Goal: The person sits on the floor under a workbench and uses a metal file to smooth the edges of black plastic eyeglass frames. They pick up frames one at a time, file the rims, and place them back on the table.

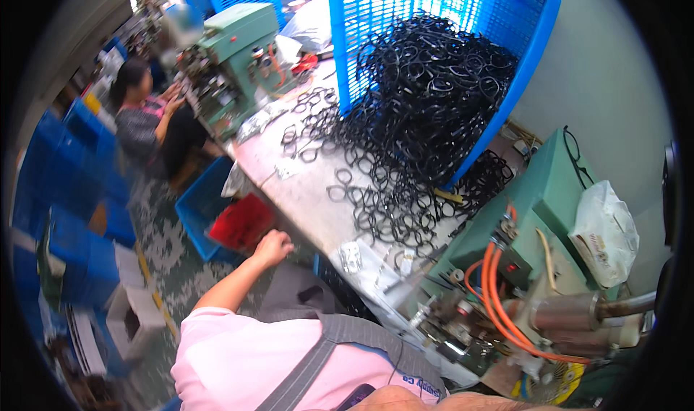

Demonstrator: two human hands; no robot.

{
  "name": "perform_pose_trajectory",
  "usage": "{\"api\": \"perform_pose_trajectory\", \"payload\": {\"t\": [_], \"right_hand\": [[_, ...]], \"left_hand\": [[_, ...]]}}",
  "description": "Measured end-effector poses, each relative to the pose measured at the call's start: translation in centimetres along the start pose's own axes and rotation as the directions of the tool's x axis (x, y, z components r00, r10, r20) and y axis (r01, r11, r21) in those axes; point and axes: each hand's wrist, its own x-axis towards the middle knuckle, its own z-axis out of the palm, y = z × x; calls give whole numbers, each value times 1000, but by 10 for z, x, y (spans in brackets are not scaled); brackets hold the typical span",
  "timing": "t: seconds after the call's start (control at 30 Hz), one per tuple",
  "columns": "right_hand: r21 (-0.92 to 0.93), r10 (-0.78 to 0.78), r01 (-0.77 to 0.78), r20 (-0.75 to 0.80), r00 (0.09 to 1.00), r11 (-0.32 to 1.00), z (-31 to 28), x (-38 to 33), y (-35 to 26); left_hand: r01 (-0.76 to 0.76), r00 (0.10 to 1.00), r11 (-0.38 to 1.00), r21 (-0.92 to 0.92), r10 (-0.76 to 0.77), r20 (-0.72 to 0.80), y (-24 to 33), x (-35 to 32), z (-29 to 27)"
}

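My left hand [273, 248] is at the near side of a blue bin [189, 207] on the floor, beside the table. Its fingers look curled closed, and what they hold, if anything, is hidden. Right by its knuckles is a red, blurred piece [242, 221], perhaps plastic, lying over the bin; whether I grip it I cannot make out. My right hand does not show. On the table, many black eyeglass frames [434, 86] spill from a tipped blue crate [499, 133] and spread across the white top [278, 176].
At the right stands a green machine [535, 194] with orange hoses [493, 288], a white plastic bag [606, 234] and eyeglass frames on top. Another green machine [242, 42] is at the far end, with a seated person [155, 122] beside it. Blue crates [79, 259] line the left.
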Motion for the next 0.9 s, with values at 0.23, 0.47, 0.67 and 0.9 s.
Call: {"api": "perform_pose_trajectory", "payload": {"t": [0.23, 0.47, 0.67, 0.9], "right_hand": [[-67, -173, 160, -398, 901, 985, 18, 138, -250], [-573, -180, -218, -557, 811, 790, 40, 241, -306], [-736, -215, -227, -453, 865, 638, 15, 238, -320], [265, 233, -157, -284, 930, 951, 12, 231, -380]], "left_hand": [[-43, 874, 963, 267, 166, -456, -57, 237, -32], [-202, 855, 974, 98, 224, -467, -76, 243, -19], [-229, 939, 817, -529, 42, -342, -65, 160, -4], [217, 971, 134, -967, 73, 228, -8, 67, 35]]}}
